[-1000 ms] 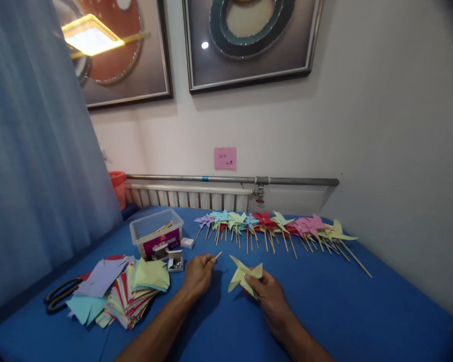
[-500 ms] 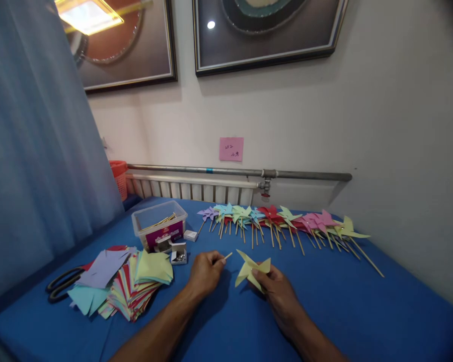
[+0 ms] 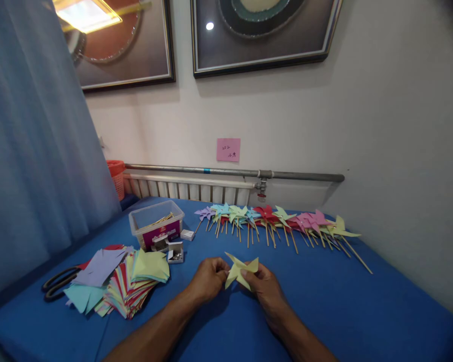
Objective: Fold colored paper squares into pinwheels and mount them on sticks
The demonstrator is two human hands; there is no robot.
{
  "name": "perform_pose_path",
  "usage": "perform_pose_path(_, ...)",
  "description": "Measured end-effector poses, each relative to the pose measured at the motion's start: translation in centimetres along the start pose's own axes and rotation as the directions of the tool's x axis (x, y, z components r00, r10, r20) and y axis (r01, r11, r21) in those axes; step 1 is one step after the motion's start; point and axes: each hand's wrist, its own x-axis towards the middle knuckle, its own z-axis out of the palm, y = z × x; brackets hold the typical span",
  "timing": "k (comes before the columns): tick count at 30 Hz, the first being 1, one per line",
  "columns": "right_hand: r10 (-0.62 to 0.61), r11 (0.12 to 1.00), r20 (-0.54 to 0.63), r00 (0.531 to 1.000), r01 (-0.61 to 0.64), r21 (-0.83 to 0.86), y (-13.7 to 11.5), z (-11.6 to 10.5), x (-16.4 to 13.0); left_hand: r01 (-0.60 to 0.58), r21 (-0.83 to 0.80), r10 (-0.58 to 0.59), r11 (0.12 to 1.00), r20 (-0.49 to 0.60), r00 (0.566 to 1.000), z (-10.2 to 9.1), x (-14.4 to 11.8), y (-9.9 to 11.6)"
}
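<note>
While the right hand (image 3: 269, 290) grips a pinwheel (image 3: 234, 274), one tub (image 3: 161, 235) — clear — holds sticks (image 3: 162, 220).

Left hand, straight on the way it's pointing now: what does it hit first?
Most likely the yellow pinwheel in the right hand. The left hand's fingertips look right beside its paper, though depth is unclear: they may already touch.
</note>
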Motion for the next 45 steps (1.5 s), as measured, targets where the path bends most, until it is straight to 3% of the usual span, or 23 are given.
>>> perform_pose_path(7,-0.057,0.997,0.024,0.998,0.058,-0.057,0.3,0.1,0.2,0.088,-0.088,-0.084,0.992,0.050,0.995,0.2,-0.5,1.0)
perform_pose_path(45,-0.093,0.988,0.059,0.994,0.099,-0.122,0.9,-0.2,0.4,0.075,-0.121,-0.064,0.990,0.091,0.994,0.1,-0.5,0.9)
